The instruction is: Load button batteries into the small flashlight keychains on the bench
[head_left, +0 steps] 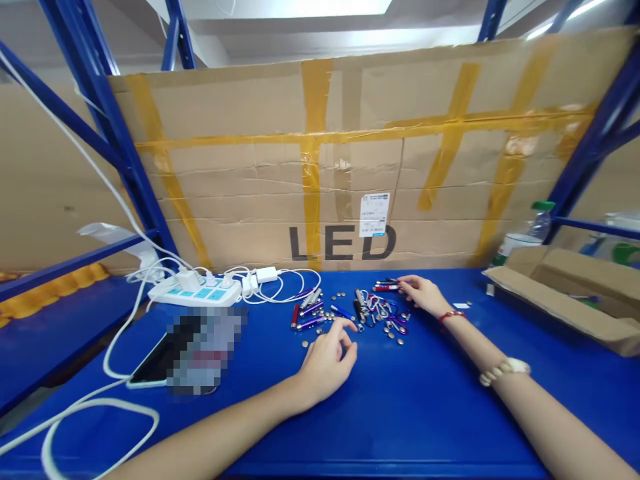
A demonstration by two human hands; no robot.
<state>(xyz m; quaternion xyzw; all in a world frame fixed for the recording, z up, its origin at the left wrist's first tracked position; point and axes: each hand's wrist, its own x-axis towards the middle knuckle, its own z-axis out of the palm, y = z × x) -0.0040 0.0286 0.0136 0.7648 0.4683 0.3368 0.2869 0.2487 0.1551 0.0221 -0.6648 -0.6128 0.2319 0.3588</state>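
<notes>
My left hand (327,357) rests on the blue table (400,413), fingers curled, index finger reaching towards small button cells (320,332) near purple and blue mini flashlights (311,313). My right hand (423,293) lies farther back, its fingertips pinching a red mini flashlight (386,287). Between the hands lies a pile of keychain flashlights and silver carabiner clips (377,310) with several button cells scattered about. A red cord and a bead bracelet sit on my right forearm.
A white power strip (195,291) with chargers and white cables sits at the back left. A phone (165,357), partly blurred, lies front left. An open cardboard box (565,293) and a plastic bottle (530,235) stand at the right. A taped cardboard sheet marked LED (350,167) backs the table.
</notes>
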